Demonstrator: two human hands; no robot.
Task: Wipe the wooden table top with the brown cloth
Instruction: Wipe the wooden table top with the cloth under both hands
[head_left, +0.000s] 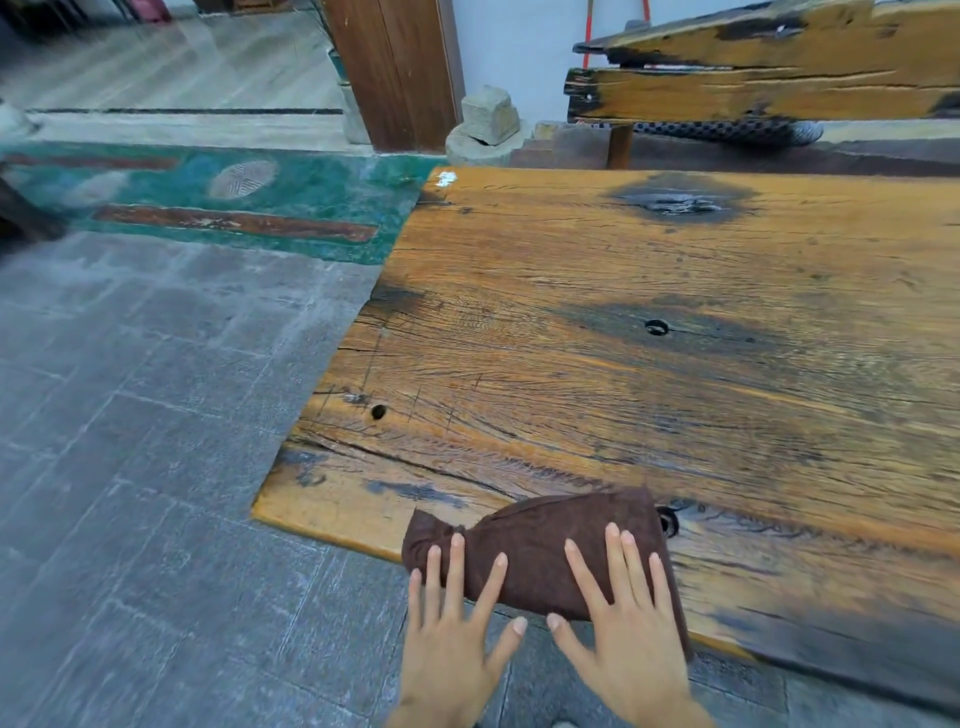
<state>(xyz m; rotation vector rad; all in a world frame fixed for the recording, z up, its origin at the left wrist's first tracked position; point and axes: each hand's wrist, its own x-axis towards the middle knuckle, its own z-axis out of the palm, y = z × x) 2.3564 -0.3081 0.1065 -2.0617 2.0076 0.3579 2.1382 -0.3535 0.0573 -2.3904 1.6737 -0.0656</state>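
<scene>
Brown cloth (540, 551): is lying bunched at the near edge of the tabletop (649, 322), close to its near-left corner, partly overhanging the edge.
Left hand (452, 634): is pressing flat on the cloth's left end; fingers (457, 566) are spread and extended, not gripping.
Right hand (623, 629): is pressing flat on the right end; its fingers are likewise splayed open.
Reason for hold: flat palms are probably spreading pressure so the cloth slides as one pad.
Surface: worn orange wood with dark scorched patches and small holes.
Task status: most of the tabletop is lying beyond the cloth, apparently unwiped.
</scene>
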